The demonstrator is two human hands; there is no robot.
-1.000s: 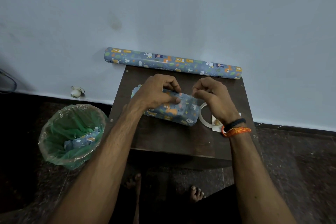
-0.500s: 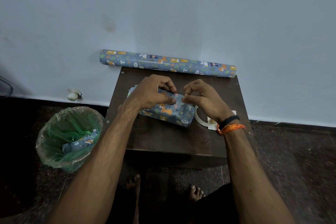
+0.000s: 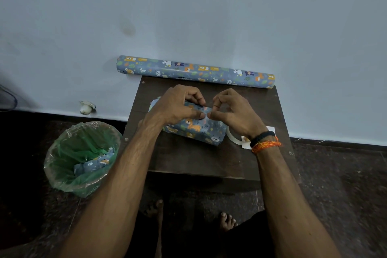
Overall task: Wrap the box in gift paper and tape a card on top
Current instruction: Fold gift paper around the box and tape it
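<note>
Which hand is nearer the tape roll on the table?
Right. The right hand works on the wrapped box with its wrist passing directly over the tape roll; the left hand grips the box further left, away from the roll.

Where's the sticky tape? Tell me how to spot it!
Find the small dark brown wooden table against the pale wall. On it lies a box wrapped in blue animal-print paper; just to its right, partly under the person's right wrist, sits the clear ring-shaped tape roll. It is the only see-through hoop there, resting partly on a white card.
</note>
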